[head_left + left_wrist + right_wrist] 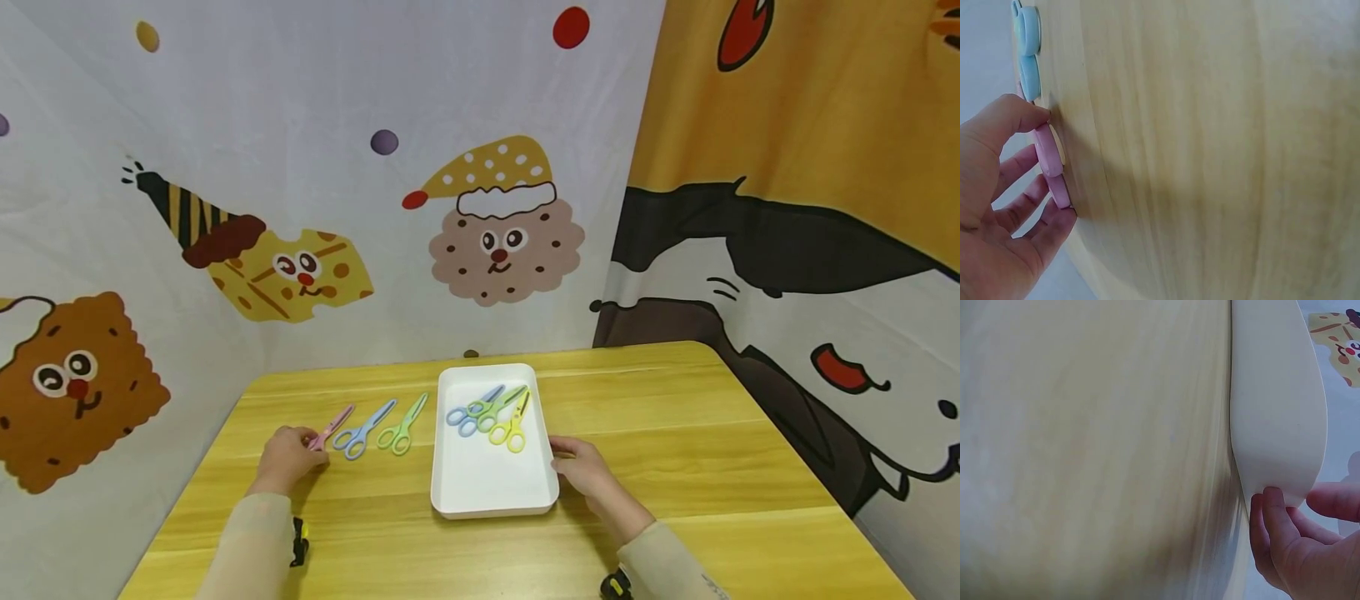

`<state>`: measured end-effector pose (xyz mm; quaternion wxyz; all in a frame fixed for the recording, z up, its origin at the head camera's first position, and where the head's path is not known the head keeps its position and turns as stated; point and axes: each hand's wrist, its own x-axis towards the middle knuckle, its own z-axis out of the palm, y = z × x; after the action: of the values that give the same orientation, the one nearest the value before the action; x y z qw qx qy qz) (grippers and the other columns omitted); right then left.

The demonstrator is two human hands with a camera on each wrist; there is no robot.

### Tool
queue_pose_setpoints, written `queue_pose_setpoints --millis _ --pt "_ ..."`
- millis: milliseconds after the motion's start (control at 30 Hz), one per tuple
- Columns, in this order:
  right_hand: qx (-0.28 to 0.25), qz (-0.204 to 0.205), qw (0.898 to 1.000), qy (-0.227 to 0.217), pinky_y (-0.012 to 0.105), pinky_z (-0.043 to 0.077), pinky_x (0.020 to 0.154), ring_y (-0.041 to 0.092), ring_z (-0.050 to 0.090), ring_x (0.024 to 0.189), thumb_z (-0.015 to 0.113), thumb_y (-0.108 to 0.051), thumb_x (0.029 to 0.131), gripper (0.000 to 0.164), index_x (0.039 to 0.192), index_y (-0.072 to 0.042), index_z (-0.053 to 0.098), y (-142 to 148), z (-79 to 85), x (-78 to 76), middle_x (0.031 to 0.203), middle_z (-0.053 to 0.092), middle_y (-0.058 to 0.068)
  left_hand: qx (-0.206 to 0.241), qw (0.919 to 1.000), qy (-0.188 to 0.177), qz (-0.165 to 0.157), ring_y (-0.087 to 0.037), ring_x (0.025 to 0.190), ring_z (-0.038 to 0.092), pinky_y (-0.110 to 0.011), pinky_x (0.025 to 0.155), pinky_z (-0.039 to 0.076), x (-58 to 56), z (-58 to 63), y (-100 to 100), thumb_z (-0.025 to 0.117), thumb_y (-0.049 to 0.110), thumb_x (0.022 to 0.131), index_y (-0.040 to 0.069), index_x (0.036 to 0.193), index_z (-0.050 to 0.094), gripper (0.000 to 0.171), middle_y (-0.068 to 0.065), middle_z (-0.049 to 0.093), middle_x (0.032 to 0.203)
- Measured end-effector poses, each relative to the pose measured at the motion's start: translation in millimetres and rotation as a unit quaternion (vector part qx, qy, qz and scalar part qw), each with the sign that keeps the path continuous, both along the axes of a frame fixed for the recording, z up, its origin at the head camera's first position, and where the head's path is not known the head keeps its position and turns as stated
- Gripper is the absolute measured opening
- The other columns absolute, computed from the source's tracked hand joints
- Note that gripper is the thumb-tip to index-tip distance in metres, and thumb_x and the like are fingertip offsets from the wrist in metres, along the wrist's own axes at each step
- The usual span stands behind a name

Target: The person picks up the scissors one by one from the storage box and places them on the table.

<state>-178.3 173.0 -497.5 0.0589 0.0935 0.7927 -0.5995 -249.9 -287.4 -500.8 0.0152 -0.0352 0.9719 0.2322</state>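
Pink scissors lie at the left end of a row on the table, with my left hand at their handles. In the left wrist view the thumb and fingers span the pink handles, one at each end. Beside them lie blue scissors and green scissors. A white tray holds another blue pair, a green pair and a yellow pair. My right hand grips the tray's right side, fingers on the outer wall and thumb at the rim.
The wooden table reaches back to a cloth backdrop printed with cartoon figures. Bare wood lies right of the tray and in front of it. A dark strapped device sits at my left wrist, another at my right.
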Motion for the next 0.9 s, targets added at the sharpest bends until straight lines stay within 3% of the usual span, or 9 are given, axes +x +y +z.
queue_pose_setpoints --millis 267,500,900 --pt "0.003 0.003 1.0 0.001 0.04 0.053 0.083 0.034 0.059 0.105 0.052 0.008 0.083 0.041 0.124 0.012 0.054 -1.0 0.3 -0.5 0.12 0.057 0.029 0.003 0.9999 0.005 -0.016 -0.03 0.083 0.054 -0.048 0.078 0.046 -1.8 1.7 -1.8 0.074 0.018 0.072 -0.008 0.109 0.065 0.046 -0.024 0.062 0.101" --pt "0.005 0.014 1.0 0.02 0.036 0.053 0.082 0.029 0.06 0.101 0.053 0.005 0.083 0.04 0.122 0.011 0.056 1.0 -1.4 1.5 0.117 0.06 0.028 -0.011 0.9986 0.026 -0.044 -0.045 0.101 0.054 -0.057 0.089 0.042 0.1 0.6 -1.8 0.07 0.016 0.079 -0.012 0.114 0.062 0.045 -0.033 0.059 0.109" --pt "0.013 -0.001 1.0 0.0 0.039 0.052 0.084 0.035 0.057 0.108 0.053 0.007 0.084 0.04 0.124 0.011 0.055 -1.2 3.0 1.3 0.121 0.058 0.028 -0.016 0.9993 0.017 -0.031 -0.055 0.108 0.045 -0.062 0.094 0.036 6.2 3.6 6.0 0.065 0.016 0.084 -0.012 0.123 0.055 0.049 -0.04 0.047 0.119"
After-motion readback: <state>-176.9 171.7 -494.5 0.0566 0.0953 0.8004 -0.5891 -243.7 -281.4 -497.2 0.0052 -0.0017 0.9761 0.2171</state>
